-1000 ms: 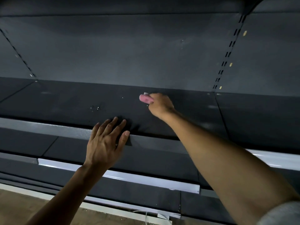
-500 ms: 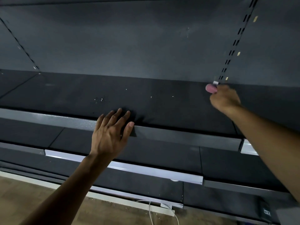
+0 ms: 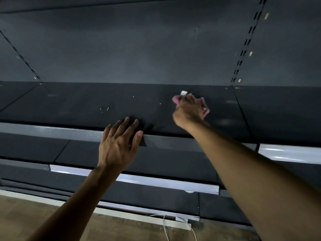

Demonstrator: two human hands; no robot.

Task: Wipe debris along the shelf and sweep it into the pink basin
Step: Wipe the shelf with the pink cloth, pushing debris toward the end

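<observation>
One view, head cam: right hand grips pink cloth on shelf; left hand flat, fingers straight, on front edge. Debris sits btwn them. Basin not in view. Risk: fast swipe flicks crumbs off edge onto floor.

The right hand grips a pink cloth and presses it onto the dark shelf, with a small white tag showing just beyond the fingers. The left hand lies flat, fingers straight and spread, on the shelf's grey front edge. White specks of debris lie on the shelf surface between the two hands and to the left. Lower shelves carry white edge strips. A white cable lies on the brown floor.
</observation>
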